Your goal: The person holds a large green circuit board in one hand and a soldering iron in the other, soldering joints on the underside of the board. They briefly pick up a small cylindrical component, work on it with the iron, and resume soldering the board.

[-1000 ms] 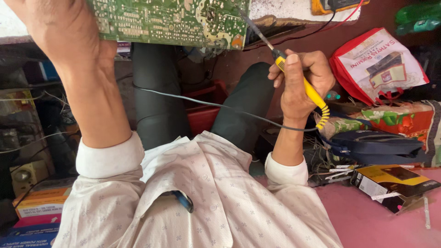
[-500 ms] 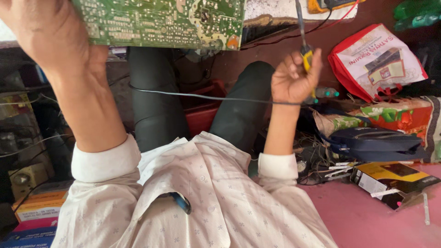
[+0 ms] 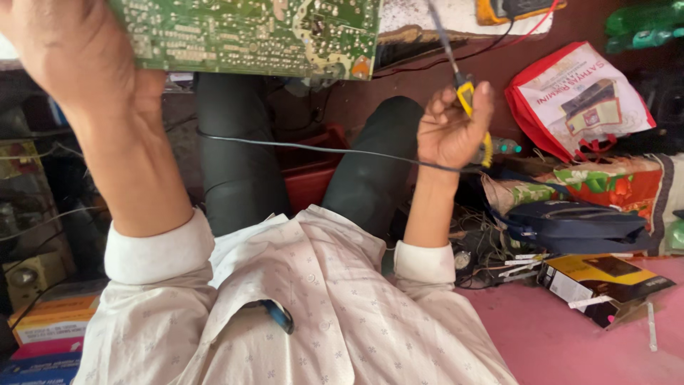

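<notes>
Left hand [image 3: 68, 53] grips green circuit board [image 3: 249, 32] | right hand [image 3: 449, 132] closed around yellow-handled soldering iron [image 3: 463, 89]

From my seat the pink floor [image 3: 570, 342] fills the lower right. A yellow and black box [image 3: 605, 285] lies flat on it, with a few white sticks [image 3: 652, 336] loose around it. Just behind the box sits a dark blue bag [image 3: 577, 224], touching a flowered cloth bundle [image 3: 605, 185]. A red and white carrier bag [image 3: 581, 96] leans further back. A tangle of wires [image 3: 488, 249] lies between the blue bag and my sleeve. On the far left, stacked cartons [image 3: 43, 335] rest low in shadow.
</notes>
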Action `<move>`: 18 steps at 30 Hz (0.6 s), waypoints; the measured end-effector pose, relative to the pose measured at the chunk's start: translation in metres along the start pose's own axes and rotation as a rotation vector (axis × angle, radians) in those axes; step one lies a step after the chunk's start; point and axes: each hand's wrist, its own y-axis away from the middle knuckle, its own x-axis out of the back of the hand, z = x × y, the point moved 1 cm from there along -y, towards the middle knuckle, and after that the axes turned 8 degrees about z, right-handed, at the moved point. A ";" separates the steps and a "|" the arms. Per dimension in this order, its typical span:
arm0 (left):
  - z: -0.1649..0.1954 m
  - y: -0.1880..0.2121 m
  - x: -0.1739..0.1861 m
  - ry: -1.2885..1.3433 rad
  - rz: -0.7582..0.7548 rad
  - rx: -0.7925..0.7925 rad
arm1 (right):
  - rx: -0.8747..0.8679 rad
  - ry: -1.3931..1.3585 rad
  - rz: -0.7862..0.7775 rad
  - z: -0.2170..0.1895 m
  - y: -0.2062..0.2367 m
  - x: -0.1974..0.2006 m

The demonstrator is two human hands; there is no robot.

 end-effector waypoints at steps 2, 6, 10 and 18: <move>-0.004 0.000 0.005 -0.048 0.013 -0.067 | 0.149 0.222 -0.105 -0.008 0.018 -0.016; -0.008 -0.002 0.011 -0.268 0.000 -0.278 | 0.373 0.561 -0.294 -0.017 0.039 -0.038; -0.012 -0.002 0.011 -0.407 -0.038 -0.403 | 0.442 0.684 -0.338 -0.017 0.043 -0.046; -0.016 -0.003 0.017 -0.525 -0.102 -0.581 | 0.450 0.734 -0.363 -0.020 0.046 -0.053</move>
